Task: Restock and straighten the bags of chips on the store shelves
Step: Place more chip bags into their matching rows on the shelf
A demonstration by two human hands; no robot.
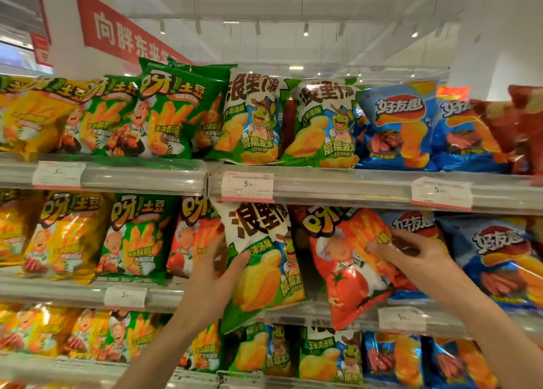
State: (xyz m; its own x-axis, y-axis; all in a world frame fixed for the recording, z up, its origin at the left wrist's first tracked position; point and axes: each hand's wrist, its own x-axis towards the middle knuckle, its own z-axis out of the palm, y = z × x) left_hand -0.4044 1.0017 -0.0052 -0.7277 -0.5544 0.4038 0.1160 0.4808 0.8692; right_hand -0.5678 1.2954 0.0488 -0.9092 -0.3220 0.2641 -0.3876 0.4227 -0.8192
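L hand (219,271) grips green-white bag (261,259) | R hand (411,253) grips red bag (349,265)

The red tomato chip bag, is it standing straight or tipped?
Tipped: the red tomato chip bag leans left, bottom corner hanging past the shelf edge.

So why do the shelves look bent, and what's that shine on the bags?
Head view: the wide-angle lens bows the shelf rails and smears the picture's edges; ceiling spotlights glare off the glossy blue bags; the white-and-green bag in the left hand stays fairly sharp.
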